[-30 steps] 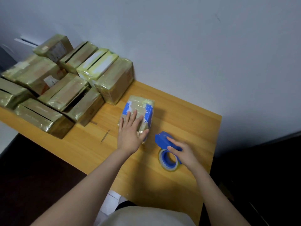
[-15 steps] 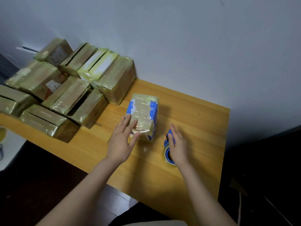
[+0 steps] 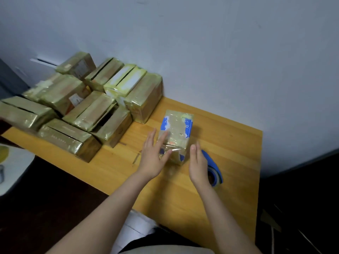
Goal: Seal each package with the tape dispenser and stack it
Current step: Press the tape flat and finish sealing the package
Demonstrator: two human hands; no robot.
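Head cam, and from where I'm standing the big change is on the right. A second ago the right hand [image 3: 198, 165] was on the dispenser [image 3: 213, 165]; now it's let go, and the dispenser lies on the table [image 3: 229, 143] half hidden behind that hand. The left hand [image 3: 153, 158] moved too: it was flat on top of the package [image 3: 177, 132] and has slid down to the near-left corner.

My read is that the taping on this one is done. It's shiny with tape all over, with blue print showing through. Both hands look like they're coming in to lift it, so the stacking step is next, though nothing is gripped yet.

Layout, left to right:
- The pile [image 3: 88, 110] of wrapped boxes sits at about 10 o'clock from the package, well apart from both hands.
- The left hand is at about 8 o'clock, fingers straight and spread, resting against the near-left corner.
- The package is flat on the table between the hands, long side running away from the person.
- The right hand is at about 4 o'clock, palm turned inward with fingers straight, just beside the right edge. I can't tell if it's touching.
- The dispenser is just past that, around 4 to 5 o'clock.

So both hands are empty and held apart, bracketing the near end of the box.
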